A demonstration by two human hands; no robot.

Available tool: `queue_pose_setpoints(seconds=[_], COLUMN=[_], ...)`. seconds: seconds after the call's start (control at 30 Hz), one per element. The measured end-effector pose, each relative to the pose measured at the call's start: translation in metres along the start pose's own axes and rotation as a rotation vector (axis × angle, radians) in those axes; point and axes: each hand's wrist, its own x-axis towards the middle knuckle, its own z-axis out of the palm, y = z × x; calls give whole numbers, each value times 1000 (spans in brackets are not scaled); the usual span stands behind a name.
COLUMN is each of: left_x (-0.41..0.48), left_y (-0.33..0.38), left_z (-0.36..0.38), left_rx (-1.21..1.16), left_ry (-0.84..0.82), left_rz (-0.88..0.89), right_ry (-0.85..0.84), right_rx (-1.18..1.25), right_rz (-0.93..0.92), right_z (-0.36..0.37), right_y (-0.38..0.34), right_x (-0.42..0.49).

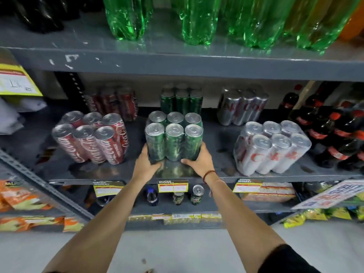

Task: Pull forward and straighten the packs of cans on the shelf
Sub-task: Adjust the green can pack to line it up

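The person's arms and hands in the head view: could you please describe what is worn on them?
Both forearms are bare. The left hand has nothing visible on it or on its wrist. The right hand has a thin red thread bracelet wrapped around the wrist. A black sleeve covers the right upper arm at the bottom edge of the frame.

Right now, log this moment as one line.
hands: left, right gripping shrink-wrapped green can six-pack | location: grey metal shelf | stage: straightening

Lighting, my feed: dim overhead light; glare on can tops (174, 129) and green bottles (126, 18). Shelf (216, 166) back in shadow. Edges bowed and blurred; centre soft.
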Motion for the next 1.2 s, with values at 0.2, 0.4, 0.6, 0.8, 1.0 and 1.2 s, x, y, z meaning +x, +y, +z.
queue_pose_setpoints(seconds=[0.2,0.4,0.6,0.8,1.0,1.2], left_x=[-15,-28,-36,-44,-46,-48], left_y=[-7,-2,1,1,0,-3], left_z=[4,11,13,14,13,14], left_rx=[-37,178,236,192,208,209], left_ry=[-8,56,65,68,60,48], left_rz=[77,146,153,184,198,196], right_ry=[52,76,83,96,99,105], right_rx=[-68,-41,-6,-4,-21,-26], right_rz=[10,-8,-26,-28,-49,-60], right_z=[-10,-26,-31,-31,-32,-33], right_y=[10,25,29,32,33,36], right_x=[-1,-25,-43,-50,-50,-50])
